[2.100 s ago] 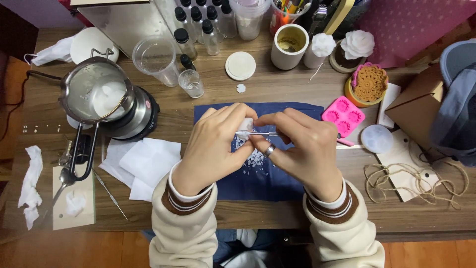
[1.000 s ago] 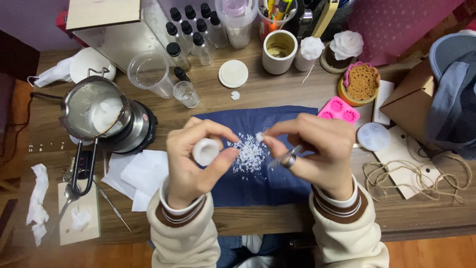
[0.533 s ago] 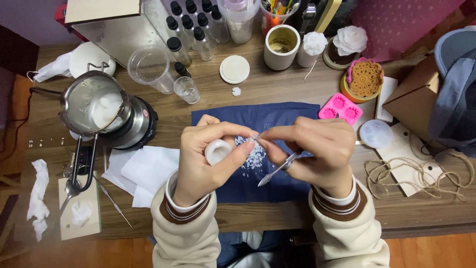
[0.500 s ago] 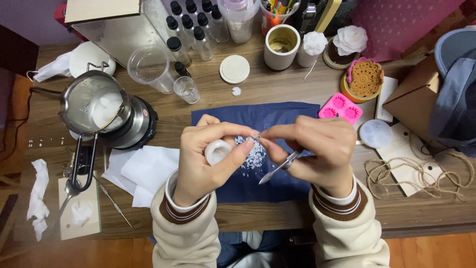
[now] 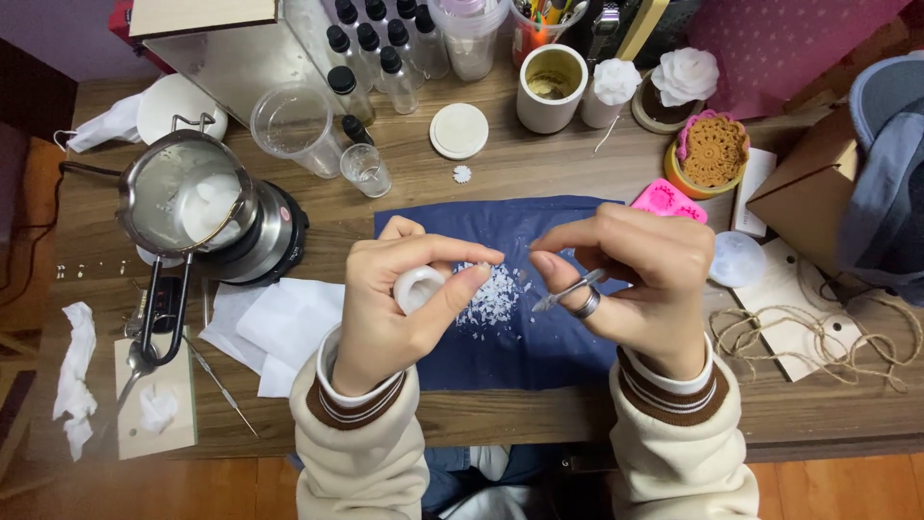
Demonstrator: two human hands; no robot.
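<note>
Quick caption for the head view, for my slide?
Left hand holds a small white wax piece, right hand a thin metal tool, above white shavings on blue cloth.

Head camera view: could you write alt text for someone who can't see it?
Seen from above, a left hand holds a small white wax piece and a right hand a thin metal tool over a blue cloth strewn with white shavings. A metal melting pot sits left on the cluttered wooden desk.

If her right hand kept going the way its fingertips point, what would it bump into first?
Probably the left hand's fingertips: the right hand points leftward at them across a small gap above the flakes. Height is hard to judge.
</note>
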